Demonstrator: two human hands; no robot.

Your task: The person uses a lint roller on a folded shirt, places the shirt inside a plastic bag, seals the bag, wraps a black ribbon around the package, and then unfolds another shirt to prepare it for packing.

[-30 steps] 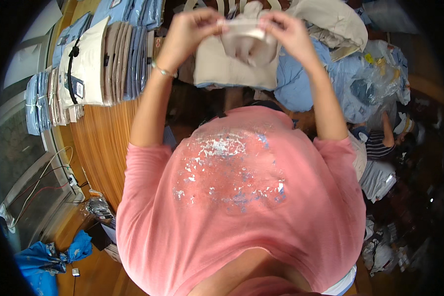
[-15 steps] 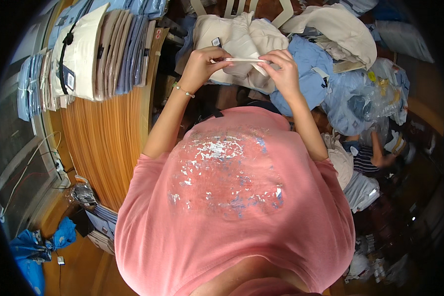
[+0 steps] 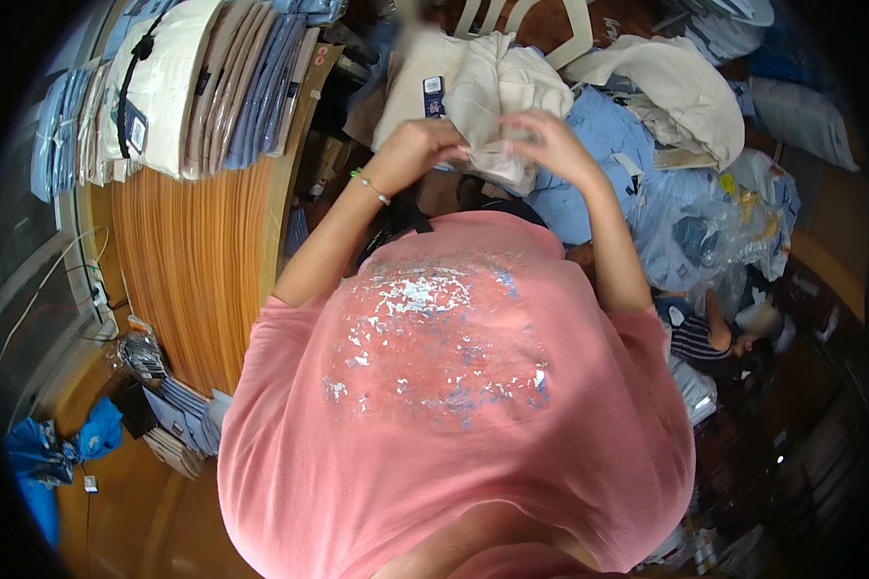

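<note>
A cream garment (image 3: 529, 85) with a dark blue tag (image 3: 434, 96) lies in front of me. At its near edge my left hand (image 3: 420, 147) is closed, the fingertips pinching a pale fold of the cloth. My right hand (image 3: 562, 152) is just to the right, blurred, its thumb and fingers apart over the same edge. Between the hands hangs a whitish, smeared bit of material (image 3: 497, 162); I cannot make out whether it is cloth or thin plastic. The bracelet on my left wrist partly shows.
Packed folded shirts (image 3: 232, 92) stand in a row on a wood-grain cabinet (image 3: 188, 270) at left. Blue garments (image 3: 584, 145), another cream garment (image 3: 661, 77) and clear plastic bags (image 3: 714, 227) heap up at right. Another person's arm (image 3: 716, 323) shows beyond. White chair slats (image 3: 560, 29) rise behind.
Both hands have come slightly nearer to me. The taut white strip pinched between them is no longer stretched out. My right fingers have spread apart and the view has shifted a little.
</note>
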